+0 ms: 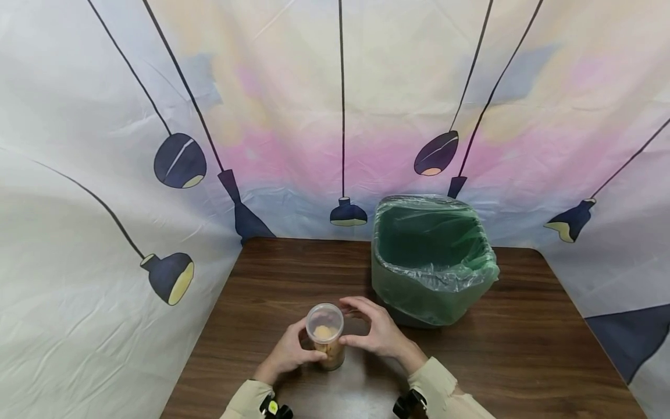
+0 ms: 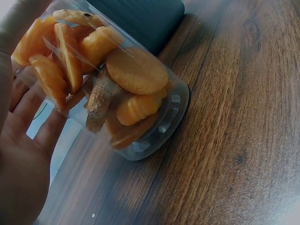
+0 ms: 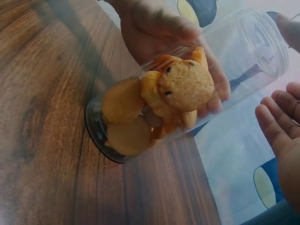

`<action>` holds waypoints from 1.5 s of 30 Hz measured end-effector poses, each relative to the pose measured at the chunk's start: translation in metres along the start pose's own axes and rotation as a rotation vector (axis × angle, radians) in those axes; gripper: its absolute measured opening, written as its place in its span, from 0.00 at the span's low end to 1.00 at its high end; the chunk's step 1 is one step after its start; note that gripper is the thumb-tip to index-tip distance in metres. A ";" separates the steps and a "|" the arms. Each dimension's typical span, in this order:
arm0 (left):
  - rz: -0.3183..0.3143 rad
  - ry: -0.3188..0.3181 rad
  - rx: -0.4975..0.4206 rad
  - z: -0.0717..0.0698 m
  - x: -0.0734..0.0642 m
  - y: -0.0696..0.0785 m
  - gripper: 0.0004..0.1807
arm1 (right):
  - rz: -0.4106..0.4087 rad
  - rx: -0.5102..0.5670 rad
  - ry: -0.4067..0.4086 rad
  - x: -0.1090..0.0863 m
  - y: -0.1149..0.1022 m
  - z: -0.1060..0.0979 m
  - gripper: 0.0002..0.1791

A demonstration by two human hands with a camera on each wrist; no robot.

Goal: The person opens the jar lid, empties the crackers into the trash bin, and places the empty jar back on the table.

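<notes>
A clear plastic jar (image 1: 325,334) stands upright on the table, partly filled with cookies (image 3: 185,86). In the right wrist view its ridged rim (image 3: 276,51) shows above the contents. My left hand (image 1: 290,350) grips the jar's side, thumb in front and fingers wrapped behind, as the left wrist view also shows through the clear wall. My right hand (image 1: 379,330) is held at the jar's upper right, its fingers and thumb spread with a gap between them. In the right wrist view its fingertips (image 3: 269,119) are apart from the jar wall, close to the rim.
A green bin (image 1: 429,291) lined with a clear plastic bag (image 1: 455,279) stands behind and right of the jar. The dark wood table (image 1: 251,302) ends at a fabric backdrop (image 1: 293,145) printed with hanging lamps.
</notes>
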State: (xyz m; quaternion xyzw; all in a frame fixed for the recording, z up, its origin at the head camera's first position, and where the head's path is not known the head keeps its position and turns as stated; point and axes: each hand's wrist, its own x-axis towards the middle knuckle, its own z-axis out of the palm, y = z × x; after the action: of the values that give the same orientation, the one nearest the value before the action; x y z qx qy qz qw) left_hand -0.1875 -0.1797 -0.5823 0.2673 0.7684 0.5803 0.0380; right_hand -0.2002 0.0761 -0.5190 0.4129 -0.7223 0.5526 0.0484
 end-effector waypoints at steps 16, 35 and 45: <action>-0.017 0.003 0.020 -0.001 -0.001 0.001 0.40 | -0.015 -0.053 0.037 -0.006 -0.007 0.008 0.37; -0.010 -0.008 -0.001 -0.002 0.001 0.001 0.39 | 0.049 -0.031 0.119 -0.007 -0.051 0.013 0.34; -0.008 -0.001 0.013 -0.001 0.000 0.003 0.39 | 0.113 -0.082 0.187 -0.015 -0.034 0.021 0.37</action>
State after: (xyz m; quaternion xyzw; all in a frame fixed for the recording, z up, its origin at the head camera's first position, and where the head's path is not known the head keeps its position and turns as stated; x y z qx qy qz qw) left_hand -0.1864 -0.1800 -0.5798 0.2647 0.7733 0.5748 0.0390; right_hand -0.1604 0.0645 -0.5096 0.3160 -0.7586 0.5607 0.1012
